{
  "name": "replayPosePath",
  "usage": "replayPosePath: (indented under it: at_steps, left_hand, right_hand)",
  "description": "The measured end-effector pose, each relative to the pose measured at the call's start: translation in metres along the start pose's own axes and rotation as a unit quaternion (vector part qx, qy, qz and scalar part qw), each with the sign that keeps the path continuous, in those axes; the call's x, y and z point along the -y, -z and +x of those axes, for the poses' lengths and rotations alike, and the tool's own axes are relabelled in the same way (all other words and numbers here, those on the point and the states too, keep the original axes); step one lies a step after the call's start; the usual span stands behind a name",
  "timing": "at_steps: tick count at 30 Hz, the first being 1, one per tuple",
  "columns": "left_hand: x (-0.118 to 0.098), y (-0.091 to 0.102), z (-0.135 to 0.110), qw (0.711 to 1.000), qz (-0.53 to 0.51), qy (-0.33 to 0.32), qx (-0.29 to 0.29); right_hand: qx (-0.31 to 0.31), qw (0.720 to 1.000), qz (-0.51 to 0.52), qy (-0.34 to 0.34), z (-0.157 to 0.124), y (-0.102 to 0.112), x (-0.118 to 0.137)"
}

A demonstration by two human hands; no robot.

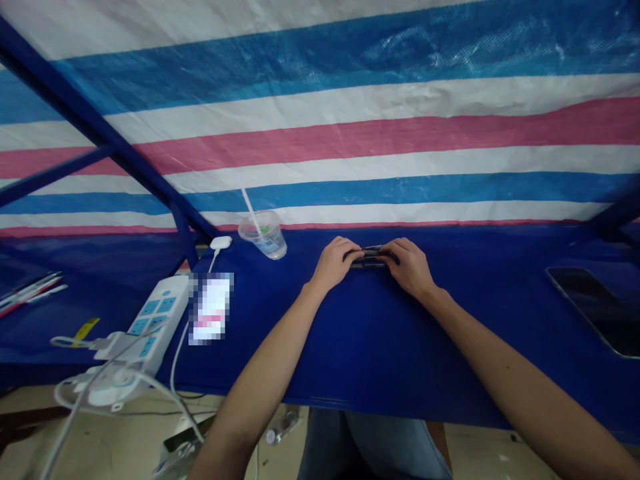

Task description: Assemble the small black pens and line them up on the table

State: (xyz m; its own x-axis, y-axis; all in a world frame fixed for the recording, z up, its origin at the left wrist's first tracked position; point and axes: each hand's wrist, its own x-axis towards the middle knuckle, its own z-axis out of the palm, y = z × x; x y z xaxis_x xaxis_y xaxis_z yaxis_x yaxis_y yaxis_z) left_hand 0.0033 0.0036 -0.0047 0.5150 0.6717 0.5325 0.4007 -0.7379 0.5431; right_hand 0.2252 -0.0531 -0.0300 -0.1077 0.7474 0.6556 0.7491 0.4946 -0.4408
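At the middle of the blue table point(370, 347), my left hand point(337, 262) and my right hand point(407, 267) face each other. Between them lies a small bundle of thin, dark, pen-like sticks point(370, 253), side by side and low over the tabletop. Fingers of my left hand pinch the left ends, while those of my right hand close on the right ends. Both hands partly cover the sticks, so their exact kind and number are hard to make out.
A tilted clear cup point(267, 239) with a straw stands left of my hands. Further left are a lit phone point(213, 310), a white power strip point(163, 300) with cables, and several pens point(33, 293). A dark phone point(597, 307) lies at right. Striped sheeting point(350, 140) hangs behind.
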Motion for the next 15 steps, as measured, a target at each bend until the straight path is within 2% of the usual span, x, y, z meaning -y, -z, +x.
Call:
replayPosePath:
  at_steps: [6,15]
  left_hand:
    - [0.0014,0.0003,-0.0007,1.000,-0.003,0.000,-0.013]
    - [-0.0017,-0.0005,-0.0004,1.000,0.017,0.003,0.017]
  right_hand:
    - [0.008,1.000,-0.015,0.012,0.0012,0.0002,0.0007]
    - [-0.009,1.000,0.000,-0.008,0.0011,0.0018,0.0020]
